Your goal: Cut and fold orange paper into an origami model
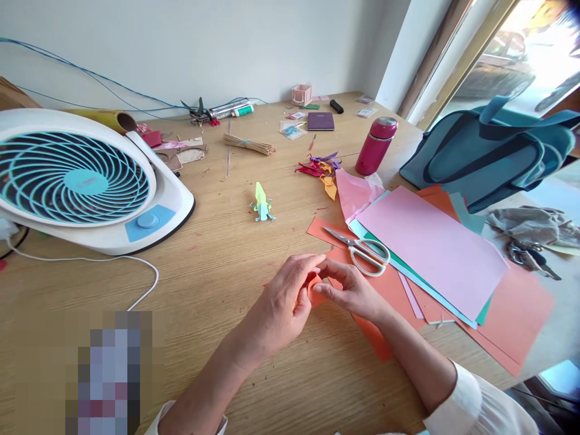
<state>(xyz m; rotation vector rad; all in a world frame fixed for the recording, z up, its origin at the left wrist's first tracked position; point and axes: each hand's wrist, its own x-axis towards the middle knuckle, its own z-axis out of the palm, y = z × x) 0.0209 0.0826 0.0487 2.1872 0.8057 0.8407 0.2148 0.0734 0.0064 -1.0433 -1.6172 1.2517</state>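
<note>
Head view: at the lower middle, the left hand [283,299] and the right hand [351,290] pinch a small orange paper piece [314,291] between them. Right of the hands, white-handled scissors [369,252] lie on orange paper [399,290], near a big pink sheet [435,248].

The scissors [369,252] have white handles and silvery blades. Right of them lie pink [435,248], green [486,309] and orange sheets [528,308]. Beyond them stands a magenta bottle [376,148]; farther right, a teal bag [480,154] with dark blue straps. Far left of them, the white fan [170,199] has a light-blue grille. The table [203,326] shows light-brown wood grain.
</note>
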